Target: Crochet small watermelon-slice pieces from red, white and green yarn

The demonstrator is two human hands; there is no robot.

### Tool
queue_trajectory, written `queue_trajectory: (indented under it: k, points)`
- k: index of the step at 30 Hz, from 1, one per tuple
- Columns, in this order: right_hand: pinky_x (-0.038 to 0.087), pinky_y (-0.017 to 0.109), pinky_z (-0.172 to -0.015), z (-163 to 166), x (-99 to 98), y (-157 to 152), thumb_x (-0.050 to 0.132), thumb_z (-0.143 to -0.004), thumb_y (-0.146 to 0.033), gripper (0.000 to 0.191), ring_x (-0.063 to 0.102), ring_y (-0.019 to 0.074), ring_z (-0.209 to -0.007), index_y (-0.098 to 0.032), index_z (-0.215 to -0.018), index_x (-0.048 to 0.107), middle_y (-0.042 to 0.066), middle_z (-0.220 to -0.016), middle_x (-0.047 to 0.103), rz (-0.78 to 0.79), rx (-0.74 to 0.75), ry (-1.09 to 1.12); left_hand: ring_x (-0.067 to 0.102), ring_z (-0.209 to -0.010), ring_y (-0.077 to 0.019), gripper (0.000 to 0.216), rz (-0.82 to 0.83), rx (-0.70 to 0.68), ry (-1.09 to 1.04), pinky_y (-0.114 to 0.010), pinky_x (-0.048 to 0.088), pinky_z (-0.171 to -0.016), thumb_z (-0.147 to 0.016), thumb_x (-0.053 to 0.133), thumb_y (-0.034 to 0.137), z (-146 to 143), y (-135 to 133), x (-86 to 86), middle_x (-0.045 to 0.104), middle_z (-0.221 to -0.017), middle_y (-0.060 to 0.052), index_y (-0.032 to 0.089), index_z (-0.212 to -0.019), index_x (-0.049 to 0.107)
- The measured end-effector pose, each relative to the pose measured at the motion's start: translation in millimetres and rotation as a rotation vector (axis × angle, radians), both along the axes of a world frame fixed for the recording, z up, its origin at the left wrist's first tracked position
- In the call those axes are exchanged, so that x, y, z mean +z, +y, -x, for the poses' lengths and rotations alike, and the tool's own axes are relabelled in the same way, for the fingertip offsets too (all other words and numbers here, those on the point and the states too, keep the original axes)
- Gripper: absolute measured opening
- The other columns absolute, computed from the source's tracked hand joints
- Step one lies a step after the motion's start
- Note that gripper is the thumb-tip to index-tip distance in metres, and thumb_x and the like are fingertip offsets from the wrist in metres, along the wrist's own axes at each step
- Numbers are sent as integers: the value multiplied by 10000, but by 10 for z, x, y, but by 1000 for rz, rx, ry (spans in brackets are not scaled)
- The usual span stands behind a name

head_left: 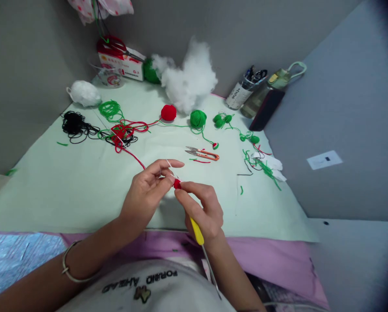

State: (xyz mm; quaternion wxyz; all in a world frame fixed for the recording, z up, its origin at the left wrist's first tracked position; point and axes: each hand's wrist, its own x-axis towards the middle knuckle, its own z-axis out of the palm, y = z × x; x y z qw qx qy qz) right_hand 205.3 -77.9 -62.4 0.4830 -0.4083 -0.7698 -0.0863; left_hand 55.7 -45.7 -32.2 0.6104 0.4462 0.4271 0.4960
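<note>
A small red crochet piece point(177, 184) is pinched between the thumb and fingers of my left hand point(143, 193), above the near part of the table. White yarn point(168, 163) runs over the raised index finger of that hand. My right hand point(205, 210) is closed round a crochet hook point(197, 232) with a yellow handle, its fingertips against the red piece. The hook's working tip is hidden or too small to make out. Red yarn point(135, 158) stretches from behind my left hand to a loose tangle. Orange-handled thread snips point(203, 153) lie just beyond my hands.
A red yarn ball point(168, 112), a green yarn ball point(198, 118) and white stuffing point(190, 80) sit farther back. Black yarn point(73, 123) is heaped at left. Green crocheted bits point(222, 121) and yarn scraps point(268, 170) lie right, near a bottle point(257, 99).
</note>
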Motion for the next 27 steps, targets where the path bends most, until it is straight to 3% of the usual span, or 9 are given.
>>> queue_trajectory:
  k: [5, 11, 17, 22, 27]
  points:
    - [666, 314, -809, -2, 37, -11, 546, -1003, -59, 289, 726, 179, -1002, -217, -1186, 706, 91, -1104, 742, -7, 20, 24, 514, -696, -97, 294, 169, -12, -251, -202, 421, -653, -844, 728, 136, -20, 12, 36, 579, -783, 41, 224, -1123, 759]
    - [660, 329, -786, -11, 17, -6, 604, -967, -50, 362, 736, 194, -979, -245, -1255, 703, 82, -1099, 760, 7, 23, 66, 560, -743, -101, 359, 173, 5, -251, -210, 411, -600, -807, 761, 134, 19, 18, 99, 666, -1006, -9, 229, -1152, 777]
    - [659, 329, -789, -16, 13, -24, 614, -958, -47, 377, 741, 197, -985, -231, -1272, 710, 85, -1103, 763, 11, 39, 67, 582, -772, -113, 289, 99, -34, -244, -227, 452, -688, -856, 812, 244, -2, 36, 49, 649, -887, 10, 226, -1142, 783]
    - [663, 350, -787, -15, 14, -30, 601, -980, -86, 386, 747, 205, -983, -259, -1313, 692, 82, -1113, 768, 21, 25, 57, 568, -721, -94, 297, 90, 19, -228, -218, 456, -671, -860, 809, 206, -26, 46, 19, 643, -833, 33, 222, -1152, 757]
    - [660, 339, -784, -53, -22, 25, 640, -955, -72, 359, 745, 210, -994, -206, -1279, 718, 106, -1113, 758, -47, 56, 75, 569, -697, -87, 358, 128, 14, -246, -218, 469, -676, -831, 829, 189, -13, 34, 31, 647, -807, 43, 213, -1178, 741]
